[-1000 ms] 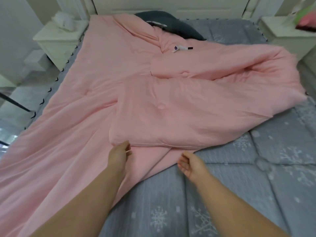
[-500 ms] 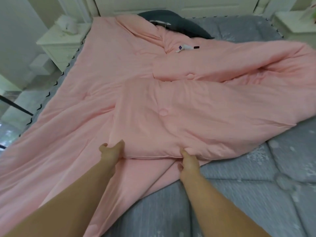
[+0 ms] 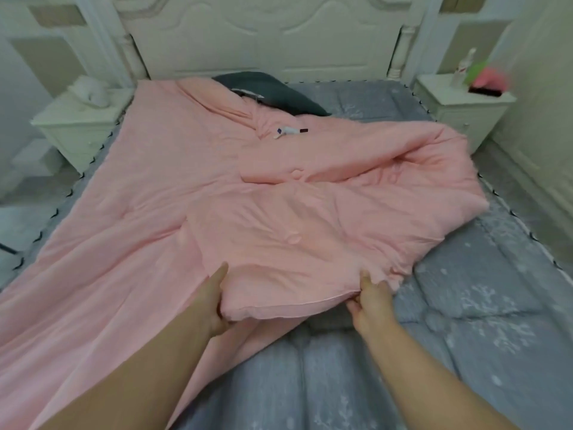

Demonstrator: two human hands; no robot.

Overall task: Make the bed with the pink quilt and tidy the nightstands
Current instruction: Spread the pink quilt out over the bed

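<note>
Quilt: the soft pink padded quilt (image 3: 192, 187) lies flat over the left half of the grey snowflake-patterned mattress cover (image 3: 465, 321); its right half is folded back on itself in a thick bunched flap.
Left hand: the left hand (image 3: 214, 301) grips the near-left corner of that flap, thumb on top, fingers tucked beneath.
Right hand: the right hand (image 3: 370, 297) pinches the piped hem at the flap's near-right end, fingers closed on the cloth.
Key relation: the gripped hem runs left to right between the two hands, and the folded bulk stretches away from the fingers toward the far right of the bed. The bare mattress lies to the right, so the right hand is nearer the ground to be covered.
Likely step: unfolding the flap rightward.
On the quilt: a small white tube-like object (image 3: 290, 131), near the dark grey pillow (image 3: 273, 91).
Nightstands: the white left nightstand (image 3: 77, 125) and white right nightstand (image 3: 462, 110) both carry clutter, not yet tidied.
</note>
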